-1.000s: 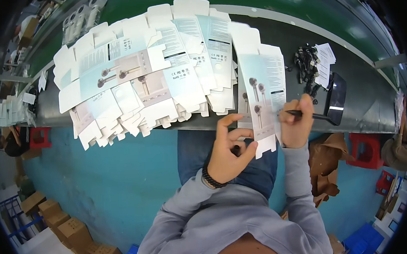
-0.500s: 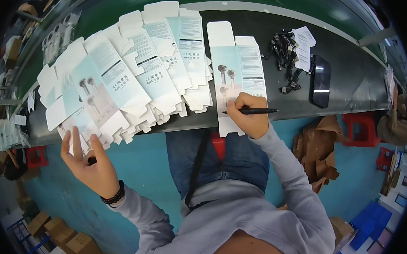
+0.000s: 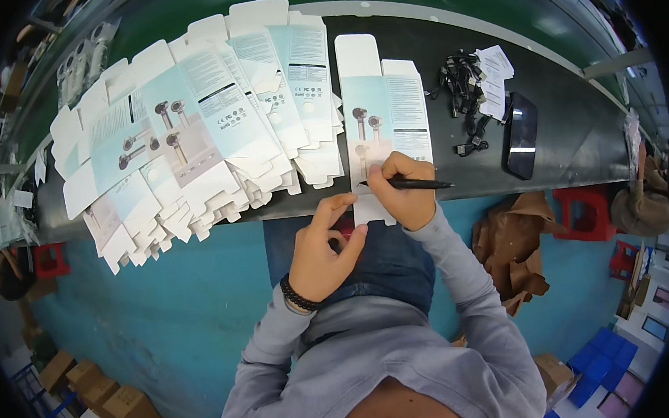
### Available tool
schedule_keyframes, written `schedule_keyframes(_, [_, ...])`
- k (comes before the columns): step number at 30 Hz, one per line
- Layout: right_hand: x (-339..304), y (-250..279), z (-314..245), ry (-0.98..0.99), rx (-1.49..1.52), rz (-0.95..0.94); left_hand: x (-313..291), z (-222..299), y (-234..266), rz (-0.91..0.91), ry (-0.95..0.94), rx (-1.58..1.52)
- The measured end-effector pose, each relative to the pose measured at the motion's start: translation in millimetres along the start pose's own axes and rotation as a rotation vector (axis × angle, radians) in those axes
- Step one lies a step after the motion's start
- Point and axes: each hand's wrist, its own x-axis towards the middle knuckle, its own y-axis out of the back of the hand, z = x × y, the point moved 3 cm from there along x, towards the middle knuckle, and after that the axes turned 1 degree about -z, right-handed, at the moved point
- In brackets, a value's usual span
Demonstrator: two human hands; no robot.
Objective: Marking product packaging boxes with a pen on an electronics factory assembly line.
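Observation:
My right hand [image 3: 408,193] grips a black marker pen [image 3: 429,182], its tip low on the printed face of a flat earphone carton [image 3: 370,130]. That flattened carton lies at the front edge of the dark table, apart from the pile. My left hand [image 3: 323,248] is at its lower left edge, with forefinger and thumb spread apart and the fingertips beside or touching the cardboard. To the left, a fanned pile of flat, unfolded cartons [image 3: 238,130] shows pale blue and white panels with earphone pictures.
Right of the single carton lie bundled black cables [image 3: 463,86], white paper slips [image 3: 493,84] and a dark phone [image 3: 521,136]. Below the table are brown crumpled paper [image 3: 509,248], a red stool [image 3: 584,213] and cardboard boxes [image 3: 128,409].
My left hand has moved right from the pile to the single carton. The pile's front cartons now lie fanned differently. My right hand still holds the pen on the carton.

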Motion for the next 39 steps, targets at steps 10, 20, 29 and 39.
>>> schedule_keyframes(10, [-27.4,10.9,8.2,-0.31,0.621,0.057,-22.6,-10.9,-4.4,0.143,-0.008,0.004])
schedule_keyframes(20, [-53.7,25.7,7.5,-0.365,0.787,0.212,-25.6,-22.3,-17.5,-0.072,0.01,-0.152])
schedule_keyframes(29, [-31.0,84.3,-9.0,-0.126,0.837,0.596,-16.2,54.8,10.2,0.037,-0.238,-0.13])
schedule_keyframes(39, [-18.9,105.1,-13.2,-0.004,0.843,0.615,-45.8,79.8,71.1,-0.108,-0.504,-0.615])
